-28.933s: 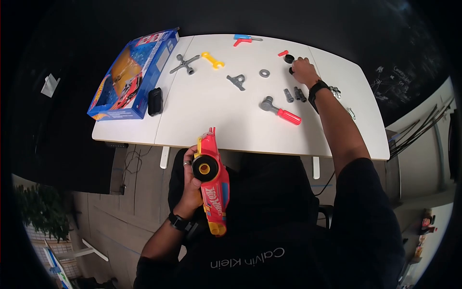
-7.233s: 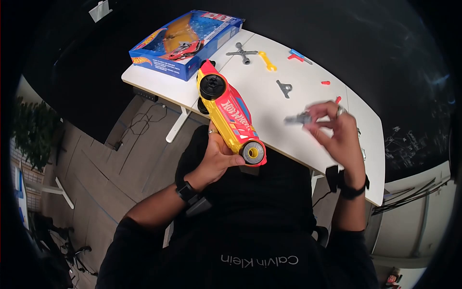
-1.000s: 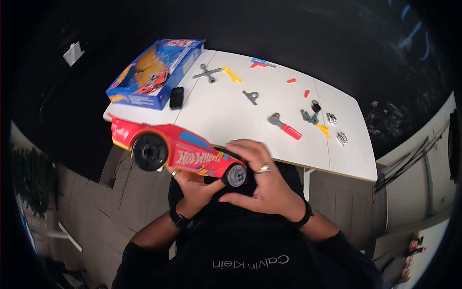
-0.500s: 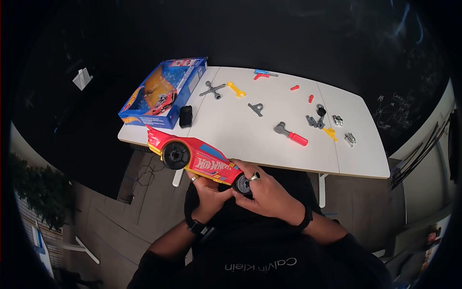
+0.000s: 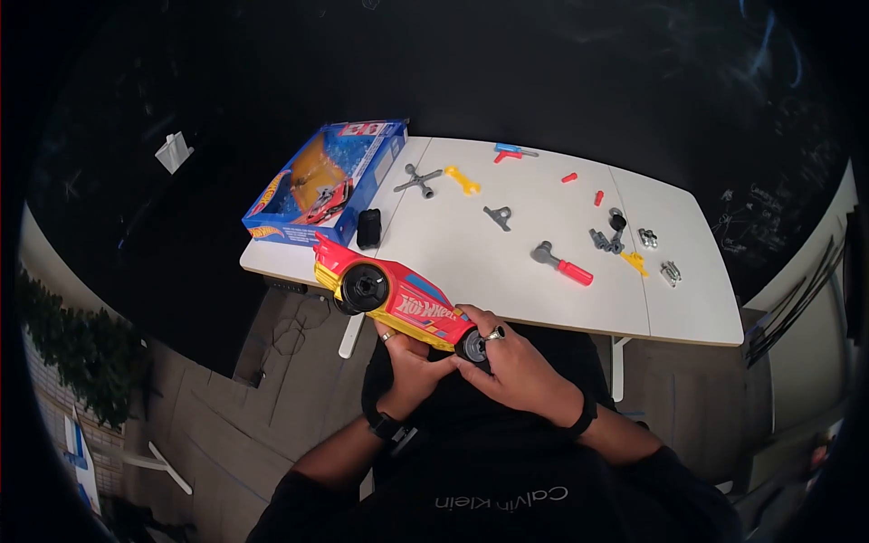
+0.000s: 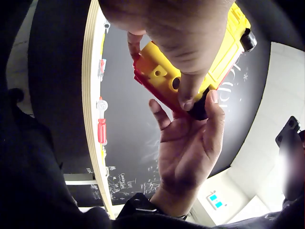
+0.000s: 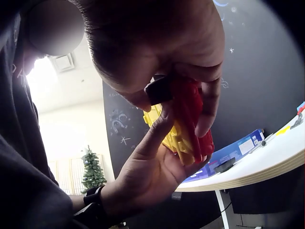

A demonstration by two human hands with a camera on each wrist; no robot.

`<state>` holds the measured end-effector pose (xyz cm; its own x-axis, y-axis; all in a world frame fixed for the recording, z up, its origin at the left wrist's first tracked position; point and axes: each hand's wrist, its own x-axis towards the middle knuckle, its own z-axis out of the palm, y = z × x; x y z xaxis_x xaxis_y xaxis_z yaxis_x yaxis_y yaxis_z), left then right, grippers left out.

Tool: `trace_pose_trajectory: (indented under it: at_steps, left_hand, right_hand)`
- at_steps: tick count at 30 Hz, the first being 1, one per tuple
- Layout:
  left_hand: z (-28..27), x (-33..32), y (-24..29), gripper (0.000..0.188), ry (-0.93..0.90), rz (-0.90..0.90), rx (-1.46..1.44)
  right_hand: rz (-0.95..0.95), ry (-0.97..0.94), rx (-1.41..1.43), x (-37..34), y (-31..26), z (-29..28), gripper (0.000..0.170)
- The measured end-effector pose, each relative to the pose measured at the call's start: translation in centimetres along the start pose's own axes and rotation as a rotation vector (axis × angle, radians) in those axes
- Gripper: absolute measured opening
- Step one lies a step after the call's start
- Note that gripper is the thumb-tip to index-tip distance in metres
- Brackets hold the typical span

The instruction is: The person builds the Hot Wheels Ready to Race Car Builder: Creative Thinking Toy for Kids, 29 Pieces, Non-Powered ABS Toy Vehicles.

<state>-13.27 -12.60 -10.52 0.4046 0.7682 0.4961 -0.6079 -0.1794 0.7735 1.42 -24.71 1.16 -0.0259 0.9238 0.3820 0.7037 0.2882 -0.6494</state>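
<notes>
A red and yellow toy car is held up in front of the table edge, its tail pointing up and left. My left hand grips its yellow underside from below, seen close up in the left wrist view. My right hand holds the front end, with its thumb below and fingers over the body around the black front wheel, which has a grey hub. The black rear wheel faces up. In the right wrist view, the right hand covers much of the car's red front.
On the white table lie a toy hammer, cross-shaped wrench, yellow wrench, toy drill, grey bracket, and several small parts. A blue box and black piece sit at the left.
Long before, the right hand was among parts on the table; later it carried a grey piece. A second ago it hovered open by the front wheel; now it grips the car there.
</notes>
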Motion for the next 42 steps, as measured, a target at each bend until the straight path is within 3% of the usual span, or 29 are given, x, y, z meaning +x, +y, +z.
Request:
trace_pose_trajectory:
  at_steps: [15,31,37,40,42]
  left_hand:
    - [0.3,0.2,0.1,0.129,-0.019,0.003,-0.014]
    - [0.7,0.2,0.3,0.120,-0.005,-0.023,0.018]
    - [0.4,0.0,0.1,0.122,-0.044,-0.002,0.036]
    - [0.7,-0.3,0.8,0.130,-0.076,0.001,0.001]
    - [0.9,-0.6,1.5,0.134,-0.047,-0.030,-0.142]
  right_hand:
    - [0.015,0.016,-0.061,0.0,0.0,0.1,0.074]
    - [0.059,0.016,-0.015,-0.1,0.3,0.4,0.072]
    - [0.064,0.073,0.017,0.1,0.5,0.6,0.064]
    - [0.062,0.140,0.097,0.4,1.4,-0.2,0.057]
    - [0.277,0.083,0.456,0.5,2.4,-1.5,0.047]
